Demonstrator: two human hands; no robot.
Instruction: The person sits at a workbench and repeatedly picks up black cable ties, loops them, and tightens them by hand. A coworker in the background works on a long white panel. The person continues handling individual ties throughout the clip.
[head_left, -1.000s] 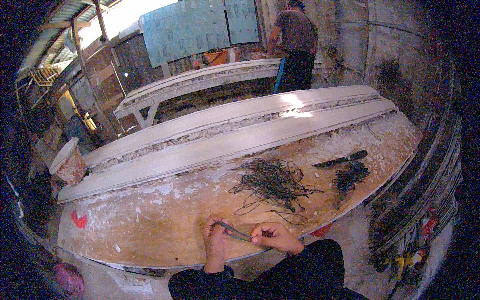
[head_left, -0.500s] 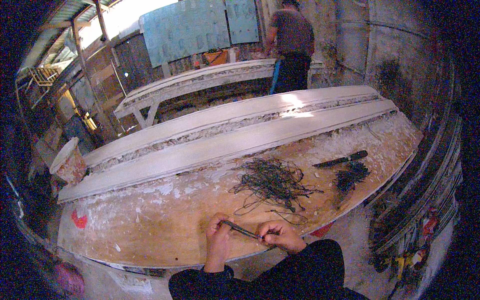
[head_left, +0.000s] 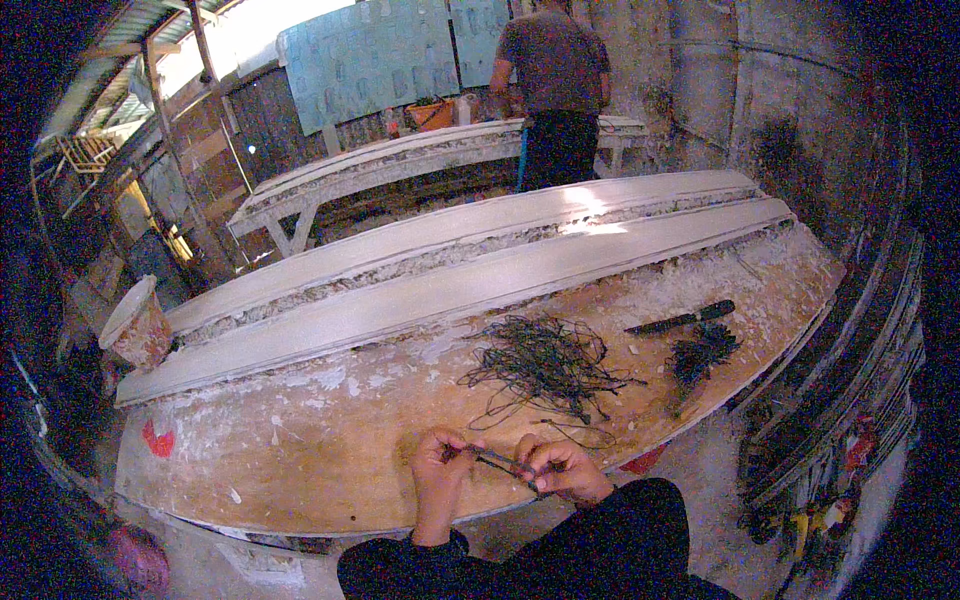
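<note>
My left hand (head_left: 437, 458) pinches one end of a dark, thin, cord-like strand (head_left: 497, 461) at the near edge of a wooden table (head_left: 300, 470). Around the strand's other end, the fingers of my right hand (head_left: 566, 468) are closed. Between the hands it looks doubled, with a narrow gap in it; its exact material is too blurred to tell. Just beyond them lies a loose tangle of dark cords (head_left: 545, 365). To its right rest a black-handled knife (head_left: 682, 318) and a smaller dark bundle of short strands (head_left: 703, 352).
Two long whitish boards (head_left: 480, 265) run along the table's far side. A stained bucket (head_left: 138, 325) stands at its left end. Farther back, a person (head_left: 555, 90) is at a long white bench (head_left: 380, 165). Lengths of material (head_left: 850, 370) line the right side.
The strand between my hands went from one straight line to a doubled shape with a gap. My left fingers shifted slightly. The person at the back moved left.
</note>
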